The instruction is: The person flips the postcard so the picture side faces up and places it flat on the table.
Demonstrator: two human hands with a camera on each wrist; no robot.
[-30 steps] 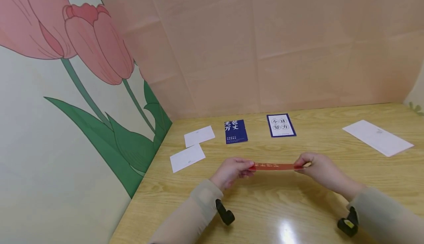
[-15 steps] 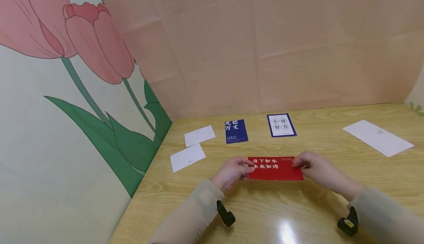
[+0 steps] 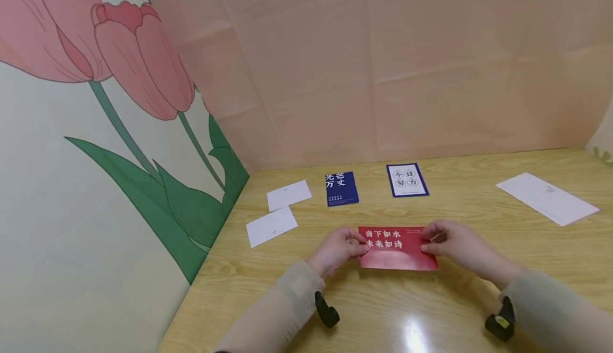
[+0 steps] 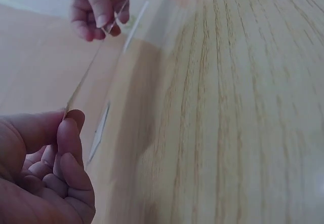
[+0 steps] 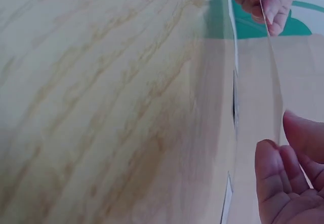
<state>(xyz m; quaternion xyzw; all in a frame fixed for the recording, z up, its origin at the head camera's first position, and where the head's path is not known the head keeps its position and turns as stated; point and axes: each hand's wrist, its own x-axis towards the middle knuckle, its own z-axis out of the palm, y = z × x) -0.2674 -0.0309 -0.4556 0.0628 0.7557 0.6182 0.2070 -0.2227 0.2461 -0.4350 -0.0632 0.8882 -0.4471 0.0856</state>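
Note:
A red card [image 3: 399, 259] with white Chinese characters is held up between both hands above the table, its printed face toward the head camera. My left hand [image 3: 337, 249] pinches its left edge between thumb and fingers. At the opposite edge, my right hand [image 3: 452, 244] pinches it the same way. Both wrist views catch the card nearly edge-on, as a thin line running from the left hand [image 4: 48, 168] in one and from the right hand [image 5: 293, 173] in the other.
Behind the hands on the wooden table [image 3: 469, 204] lie a dark blue card [image 3: 342, 189] and a blue-bordered white card [image 3: 408, 180]. Two white cards [image 3: 289, 195] lie at left, a longer white one [image 3: 547, 198] at right. A pinkish sheet [image 3: 383, 76] hangs behind.
The red card has tilted from nearly edge-on to showing its printed face, the lower edge dropping toward me. Both hands keep their hold in about the same place; the other cards stay put.

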